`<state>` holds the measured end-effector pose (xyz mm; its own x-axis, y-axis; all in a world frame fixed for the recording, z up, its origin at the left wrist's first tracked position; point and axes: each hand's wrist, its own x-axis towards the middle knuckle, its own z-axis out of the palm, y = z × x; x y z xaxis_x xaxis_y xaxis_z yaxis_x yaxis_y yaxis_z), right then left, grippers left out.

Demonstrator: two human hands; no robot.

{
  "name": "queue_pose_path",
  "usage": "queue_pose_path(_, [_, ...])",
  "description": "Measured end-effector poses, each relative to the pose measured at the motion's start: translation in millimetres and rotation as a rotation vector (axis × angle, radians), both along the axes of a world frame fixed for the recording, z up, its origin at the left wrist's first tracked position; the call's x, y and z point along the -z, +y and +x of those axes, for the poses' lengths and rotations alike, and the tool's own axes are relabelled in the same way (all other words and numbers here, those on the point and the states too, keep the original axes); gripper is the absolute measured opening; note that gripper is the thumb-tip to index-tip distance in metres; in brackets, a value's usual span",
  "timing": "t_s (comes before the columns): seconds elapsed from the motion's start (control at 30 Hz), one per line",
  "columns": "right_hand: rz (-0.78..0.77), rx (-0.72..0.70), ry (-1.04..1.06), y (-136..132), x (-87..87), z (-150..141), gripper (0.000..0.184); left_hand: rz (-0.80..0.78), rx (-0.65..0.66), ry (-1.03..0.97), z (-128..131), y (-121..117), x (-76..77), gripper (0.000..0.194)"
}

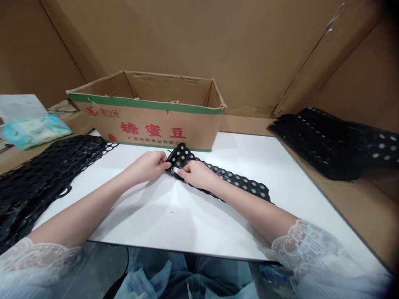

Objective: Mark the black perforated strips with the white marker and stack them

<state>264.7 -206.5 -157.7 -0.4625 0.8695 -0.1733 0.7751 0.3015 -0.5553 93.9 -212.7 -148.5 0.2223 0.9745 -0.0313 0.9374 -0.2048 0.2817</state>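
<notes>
A long black strip with rows of round holes (232, 177) lies slantwise on the white tabletop, and pale discs show in many of its holes. Its left end is lifted and folded up a little. My left hand (152, 165) pinches the strip's left edge between thumb and fingers. Just to the right, my right hand (198, 173) rests over the same end, its fingers closed. A small white spot shows at its fingertips against the strip; whether this is a loose piece or a finger covering, I cannot tell.
Behind the strip stands an open cardboard box (149, 124). Stacked black perforated strips (46, 174) lie at the left, and a pile of black strips with pale dots (321, 145) is at the right. A tissue pack (37, 131) sits at the far left. Cardboard walls surround the white tabletop (149, 220).
</notes>
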Motion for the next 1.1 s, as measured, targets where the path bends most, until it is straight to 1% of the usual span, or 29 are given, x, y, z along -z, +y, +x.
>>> queue_pose_path(0.13, [0.007,-0.004,0.003,-1,1.1,1,0.041,-0.315,0.004,-0.284,-16,15,-0.6,0.026])
queue_pose_path(0.2, [0.012,-0.007,0.010,0,2.4,2,0.041,-0.386,0.008,-0.363,-19,17,0.7,0.025])
queue_pose_path(0.3, [0.019,-0.014,0.024,1,3.9,3,0.042,-0.397,0.023,-0.371,-20,17,0.7,0.025])
queue_pose_path(0.43, [0.006,-0.008,0.027,2,4.2,3,0.043,-0.359,0.041,-0.328,-18,15,-2.2,0.025])
queue_pose_path(0.57, [-0.005,-0.002,0.005,2,3.3,1,0.042,-0.265,0.035,-0.278,-16,15,-3.0,0.023])
queue_pose_path(0.67, [-0.004,0.008,-0.009,1,1.4,-1,0.042,-0.151,0.042,-0.164,-12,12,-1.5,0.023])
queue_pose_path(0.73, [0.002,0.026,-0.026,1,-0.1,-2,0.041,-0.048,0.057,-0.063,-5,6,0.8,0.022])
queue_pose_path(0.83, [0.037,0.049,-0.050,0,-1.4,-5,0.037,0.113,0.029,0.101,11,-10,6.2,0.019])
queue_pose_path(0.9, [0.081,0.039,-0.064,0,-0.9,-7,0.034,0.174,0.002,0.198,22,-22,9.4,0.020])
queue_pose_path(1.0, [0.138,0.012,-0.080,-1,0.9,-10,0.030,0.183,0.003,0.280,32,-32,11.1,0.021])
queue_pose_path(1.1, [0.147,0.000,-0.046,1,1.4,-10,0.030,0.148,0.019,0.235,25,-27,7.0,0.018])
